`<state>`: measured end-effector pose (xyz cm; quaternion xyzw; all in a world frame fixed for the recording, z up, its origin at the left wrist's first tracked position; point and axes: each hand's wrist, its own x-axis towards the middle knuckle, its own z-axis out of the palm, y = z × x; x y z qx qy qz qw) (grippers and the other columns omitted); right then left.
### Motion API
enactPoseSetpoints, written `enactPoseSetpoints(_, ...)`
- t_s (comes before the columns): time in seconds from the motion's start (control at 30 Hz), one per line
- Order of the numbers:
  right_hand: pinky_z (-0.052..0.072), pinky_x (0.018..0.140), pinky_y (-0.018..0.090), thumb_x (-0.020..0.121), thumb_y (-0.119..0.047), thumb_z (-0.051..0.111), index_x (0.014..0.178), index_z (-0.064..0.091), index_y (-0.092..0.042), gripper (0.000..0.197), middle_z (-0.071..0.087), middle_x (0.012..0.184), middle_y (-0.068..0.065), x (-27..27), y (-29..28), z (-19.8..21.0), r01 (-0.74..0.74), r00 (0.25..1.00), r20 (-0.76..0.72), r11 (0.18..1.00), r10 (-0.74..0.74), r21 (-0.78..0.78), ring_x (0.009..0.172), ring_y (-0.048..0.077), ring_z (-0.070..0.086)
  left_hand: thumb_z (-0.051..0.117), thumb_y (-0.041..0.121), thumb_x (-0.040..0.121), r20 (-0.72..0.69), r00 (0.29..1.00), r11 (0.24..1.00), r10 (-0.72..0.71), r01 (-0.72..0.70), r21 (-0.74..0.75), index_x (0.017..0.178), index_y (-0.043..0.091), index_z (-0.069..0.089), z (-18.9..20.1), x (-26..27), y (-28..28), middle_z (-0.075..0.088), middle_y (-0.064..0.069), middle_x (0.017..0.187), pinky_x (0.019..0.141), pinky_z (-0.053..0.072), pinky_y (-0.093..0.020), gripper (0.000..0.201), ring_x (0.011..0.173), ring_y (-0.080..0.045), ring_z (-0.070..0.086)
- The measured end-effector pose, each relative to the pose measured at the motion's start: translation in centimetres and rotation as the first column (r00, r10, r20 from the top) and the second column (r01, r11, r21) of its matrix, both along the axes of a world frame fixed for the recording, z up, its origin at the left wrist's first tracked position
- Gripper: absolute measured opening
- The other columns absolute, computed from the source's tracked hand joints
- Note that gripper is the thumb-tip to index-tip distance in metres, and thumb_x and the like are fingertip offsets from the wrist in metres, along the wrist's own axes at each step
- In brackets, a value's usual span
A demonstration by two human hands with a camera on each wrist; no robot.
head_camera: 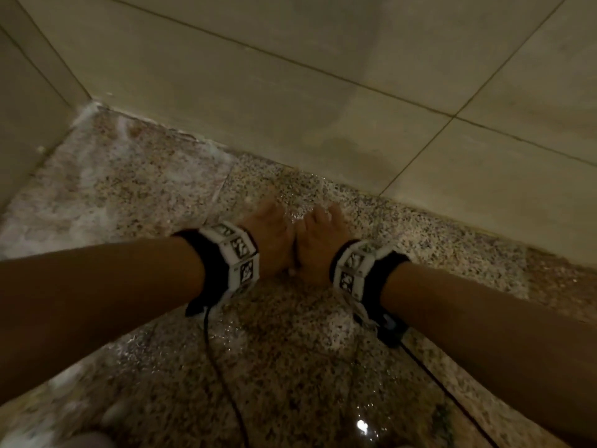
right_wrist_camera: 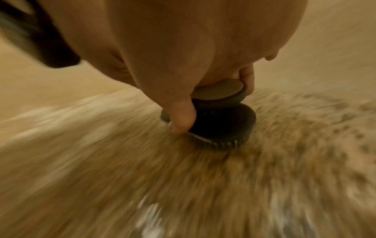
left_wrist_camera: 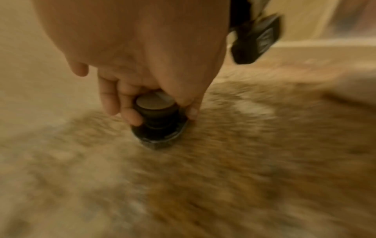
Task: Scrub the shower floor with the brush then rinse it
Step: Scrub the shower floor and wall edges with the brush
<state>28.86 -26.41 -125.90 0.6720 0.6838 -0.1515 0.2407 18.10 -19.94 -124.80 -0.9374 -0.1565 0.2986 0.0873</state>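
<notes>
The small, round, dark plastic scrubbing brush with a knob handle (right_wrist_camera: 221, 122) sits bristles-down on the speckled brown-and-cream granite shower floor (head_camera: 290, 367), just short of the floor's far edge at the centre of the head view, where both hands hide it. The left hand (head_camera: 268, 240) curls its fingers (left_wrist_camera: 130, 116) round the knob from one side, thumb tip on the brush's rim; the right hand (head_camera: 318, 244) closes on it from the other, thumb pressed down beside the base. Both hands are thus wrapped on the same brush, knuckles touching. It looks light and rigid in the body, with short stiff bristles that should bite into the stone; the wet knob is probably slippery, so a full grip round the neck under the disc-shaped cap seems the safest hold, with weight pushed straight down. The floor is wet and glistening, with white soap foam (head_camera: 97, 176) lying thick at the upper left of the head view towards the corner, and a bright glint of light at lower centre. Large beige wall tiles (head_camera: 323, 76) with thin dark grout lines fill the upper part of the frame. Both wrist views are blurred.
</notes>
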Motion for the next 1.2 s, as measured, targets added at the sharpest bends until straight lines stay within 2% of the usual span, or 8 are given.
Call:
enactPoseSetpoints(0.1, 0.010, 0.113, 0.056, 0.090, -0.058, 0.046, 0.140, 0.034, -0.008, 0.072, 0.038, 0.140, 0.014, 0.0, -1.1, -0.2, 0.023, 0.997, -0.076, 0.999, -0.020, 0.031, 0.134, 0.033, 0.026, 0.007, 0.052, 0.094, -0.028, 0.998, 0.997, 0.053, -0.055, -0.059, 0.137, 0.006, 0.034, 0.2, -1.2, -0.4, 0.046, -0.011, 0.136, 0.113, 0.008, -0.052, 0.069, 0.132, -0.031, 0.031)
enactPoseSetpoints(0.33, 0.003, 0.114, 0.060, 0.093, -0.056, 0.045, 0.153, 0.015, -0.015, 0.079, 0.030, 0.151, 0.011, -0.3, 2.2, 0.5, 0.039, 0.998, -0.051, 0.998, -0.042, -0.054, 0.142, 0.039, 0.016, 0.030, 0.051, 0.097, -0.095, 0.986, 0.985, 0.140, -0.148, -0.088, 0.144, 0.015, 0.029, 0.9, 0.9, 1.8, 0.039, -0.004, 0.144, 0.113, 0.002, -0.055, 0.059, 0.137, -0.031, 0.023)
enactPoseSetpoints(0.47, 0.011, 0.112, 0.056, 0.094, -0.047, 0.043, 0.141, 0.032, -0.015, 0.058, 0.040, 0.138, 0.008, -0.9, 0.5, 0.2, 0.030, 0.992, -0.124, 0.999, -0.028, 0.014, 0.133, 0.035, 0.025, 0.026, 0.054, 0.097, -0.078, 0.988, 0.980, 0.133, -0.143, -0.137, 0.143, 0.014, 0.030, 0.8, -1.3, 1.3, 0.043, -0.005, 0.140, 0.111, 0.010, -0.055, 0.061, 0.131, -0.030, 0.032)
enactPoseSetpoints(0.63, 0.016, 0.112, 0.049, 0.098, -0.041, 0.044, 0.140, 0.032, -0.014, 0.052, 0.039, 0.140, 0.009, -0.3, 5.4, 1.1, 0.214, 0.977, -0.029, 0.975, -0.212, 0.063, 0.133, 0.033, 0.030, 0.026, 0.039, 0.101, -0.062, 0.982, 0.983, 0.181, -0.181, -0.004, 0.144, 0.009, 0.030, 1.9, 2.4, 4.9, 0.043, -0.009, 0.142, 0.114, 0.004, -0.053, 0.053, 0.136, -0.032, 0.027)
enactPoseSetpoints(0.8, 0.019, 0.107, 0.044, 0.098, -0.038, 0.037, 0.133, 0.038, -0.009, 0.045, 0.044, 0.132, 0.012, -2.4, 2.3, 0.1, 0.176, 0.977, -0.138, 0.978, -0.160, 0.111, 0.124, 0.032, 0.037, 0.026, 0.042, 0.101, -0.013, 0.999, 0.999, 0.039, -0.039, 0.005, 0.141, 0.008, 0.029, 0.7, -1.7, 3.5, 0.046, -0.007, 0.135, 0.112, 0.010, -0.051, 0.053, 0.129, -0.029, 0.033)
enactPoseSetpoints(1.03, 0.018, 0.111, 0.043, 0.094, -0.044, 0.049, 0.138, 0.035, -0.010, 0.057, 0.042, 0.140, 0.011, -0.2, 9.3, -0.1, 0.233, 0.970, -0.104, 0.965, -0.221, 0.123, 0.130, 0.031, 0.036, 0.026, 0.033, 0.101, 0.031, 0.993, 0.990, 0.113, -0.115, 0.079, 0.129, 0.012, 0.042, 1.4, 0.9, 8.7, 0.053, -0.006, 0.128, 0.110, 0.015, -0.051, 0.039, 0.123, -0.029, 0.039)
enactPoseSetpoints(1.1, 0.017, 0.113, 0.044, 0.095, -0.044, 0.047, 0.139, 0.034, -0.011, 0.057, 0.043, 0.139, 0.011, -0.9, 9.0, -0.1, 0.246, 0.964, -0.131, 0.964, -0.232, 0.105, 0.129, 0.031, 0.038, 0.031, 0.029, 0.098, 0.094, 0.994, 0.994, 0.064, -0.072, 0.085, 0.124, 0.008, 0.048, 0.8, -0.2, 8.9, 0.059, -0.008, 0.119, 0.107, 0.022, -0.052, 0.038, 0.118, -0.032, 0.045)
enactPoseSetpoints(1.2, 0.019, 0.110, 0.045, 0.095, -0.035, 0.043, 0.131, 0.039, -0.013, 0.042, 0.048, 0.129, 0.010, -2.3, 7.1, -1.4, 0.147, 0.982, -0.142, 0.980, -0.127, 0.134, 0.120, 0.031, 0.043, 0.065, 0.028, 0.078, 0.273, 0.959, 0.990, -0.078, 0.042, 0.138, 0.093, 0.003, 0.066, -2.1, -3.4, 8.7, 0.065, -0.010, 0.078, 0.079, 0.043, -0.047, 0.029, 0.076, -0.033, 0.060)
